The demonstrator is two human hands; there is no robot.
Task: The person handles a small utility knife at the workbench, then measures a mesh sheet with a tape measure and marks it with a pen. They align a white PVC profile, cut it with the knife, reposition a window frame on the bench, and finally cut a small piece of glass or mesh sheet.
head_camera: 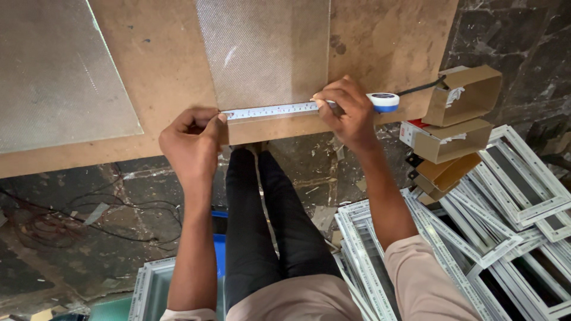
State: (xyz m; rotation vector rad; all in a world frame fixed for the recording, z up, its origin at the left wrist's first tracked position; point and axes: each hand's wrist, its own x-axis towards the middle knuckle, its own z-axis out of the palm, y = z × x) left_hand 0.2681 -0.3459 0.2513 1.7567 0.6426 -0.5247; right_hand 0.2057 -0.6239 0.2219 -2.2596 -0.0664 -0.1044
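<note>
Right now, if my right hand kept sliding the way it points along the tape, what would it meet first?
Your right hand points left along the extended white measuring tape blade. Following it over the textured grey mesh sheet, it would probably meet your left hand first, which is pinning the blade's end.

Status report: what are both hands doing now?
Left hand pins tape measure end at mesh sheet edge. Right hand holds blade flat near case. Nothing on the blade.
</note>
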